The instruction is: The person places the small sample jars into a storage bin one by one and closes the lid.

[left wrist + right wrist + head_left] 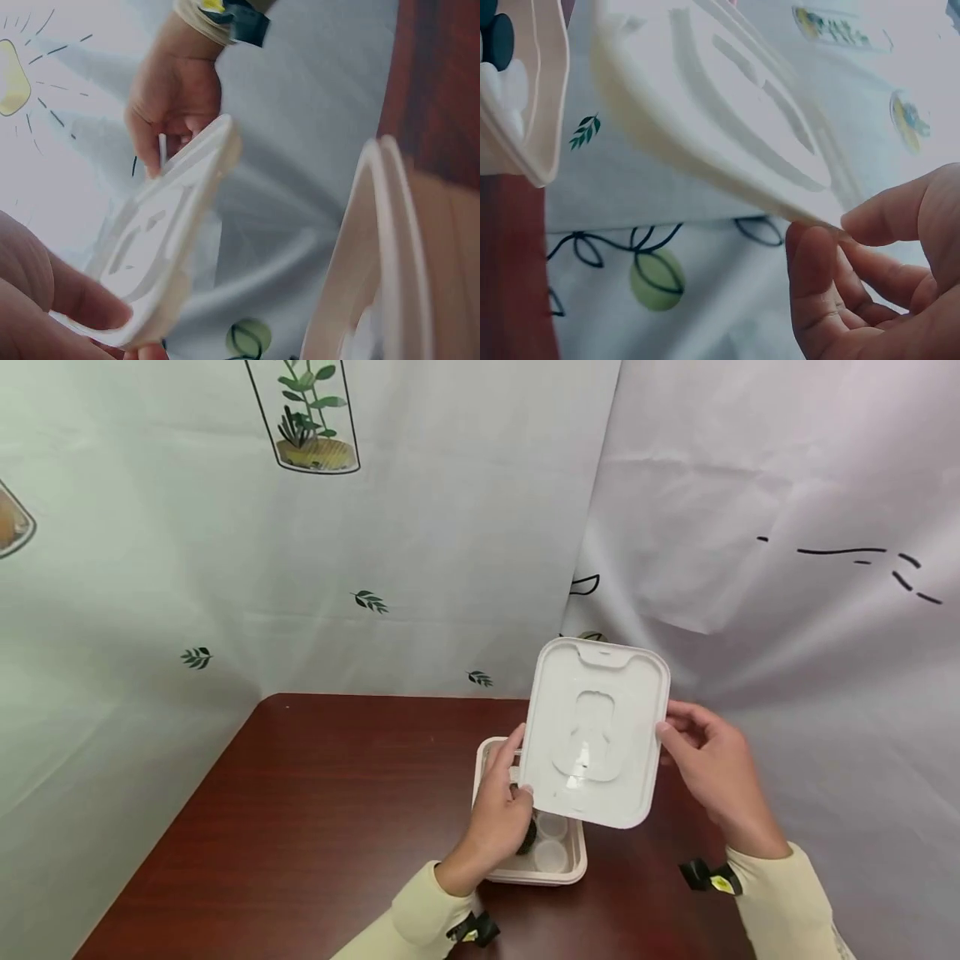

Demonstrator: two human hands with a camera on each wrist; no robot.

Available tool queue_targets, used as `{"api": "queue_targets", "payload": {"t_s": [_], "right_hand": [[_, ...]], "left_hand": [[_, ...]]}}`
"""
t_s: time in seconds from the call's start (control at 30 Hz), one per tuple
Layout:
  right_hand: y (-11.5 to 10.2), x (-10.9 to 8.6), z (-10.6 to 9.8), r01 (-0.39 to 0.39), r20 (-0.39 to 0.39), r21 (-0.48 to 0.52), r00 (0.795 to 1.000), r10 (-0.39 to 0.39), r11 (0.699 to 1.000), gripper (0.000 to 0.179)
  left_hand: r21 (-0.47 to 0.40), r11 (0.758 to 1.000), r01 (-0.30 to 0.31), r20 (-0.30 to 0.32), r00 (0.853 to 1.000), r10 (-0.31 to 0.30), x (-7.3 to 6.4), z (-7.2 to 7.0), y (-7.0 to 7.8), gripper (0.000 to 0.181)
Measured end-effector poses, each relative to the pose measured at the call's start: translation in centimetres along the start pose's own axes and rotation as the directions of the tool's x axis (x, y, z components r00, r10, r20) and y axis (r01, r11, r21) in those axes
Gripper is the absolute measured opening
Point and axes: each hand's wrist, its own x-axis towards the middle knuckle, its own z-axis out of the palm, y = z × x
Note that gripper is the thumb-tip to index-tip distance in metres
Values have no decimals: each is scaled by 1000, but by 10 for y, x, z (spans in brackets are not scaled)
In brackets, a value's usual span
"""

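Observation:
Both hands hold a white rectangular plastic lid [637,718] up off the table, its recessed face turned toward the head camera. My left hand [498,814] pinches its lower left edge, thumb on the near face. At the right edge, my right hand [720,768] pinches it between thumb and fingers, as the right wrist view also shows at the lid's rim [727,176]. Below and behind the lid stands a pale box [577,860], partly hidden by lid and left hand. Inside it are white round pieces [551,856] and dark round pieces [499,37].
The box stands on a dark red-brown wooden table [337,793]. A pale printed cloth [450,543] hangs behind the table and along its sides. Each wrist wears a dark band, such as the right wrist's band [708,877].

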Motion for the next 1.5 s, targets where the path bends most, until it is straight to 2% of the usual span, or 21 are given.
{"api": "queue_targets", "payload": {"t_s": [0.1,0.2,0.33,0.47,0.63,0.8,0.87,0.93,1.13,1.3,1.5], "right_hand": [[-10,7,7,69,5,30,998,-70,997,34],[-19,12,15,118,-5,56,993,-118,991,31],[-29,16,22,146,11,68,989,-147,987,29],[-36,17,28,173,49,24,983,-174,985,26],[-39,13,27,229,91,-140,972,-218,963,22],[-34,5,27,308,122,-334,951,-284,891,16],[-31,3,29,331,141,-373,943,-300,867,18],[-26,0,31,343,164,-386,939,-302,856,23],[-10,-12,39,343,213,-361,935,-282,867,24],[0,-23,44,368,252,-345,923,-292,863,42],[11,-36,55,278,264,-361,946,-188,890,45]], "left_hand": [[16,999,-29,-54,998,30,2,-8,0,82],[3,1000,-28,-109,994,28,5,-15,2,80],[5,1000,-12,-180,984,13,9,-24,5,76],[-23,1000,-16,-210,978,11,13,-34,6,69],[-36,999,8,-196,981,-15,17,-39,6,59],[14,999,48,-171,984,-45,19,-44,8,51],[17,999,50,-161,986,-46,20,-47,8,54],[9,999,38,-146,989,-36,21,-49,7,57],[22,997,74,-96,993,-72,19,-48,-1,58],[68,993,98,-89,992,-92,17,-43,-6,59],[126,985,119,-83,991,-109,14,-41,-9,61]]}}
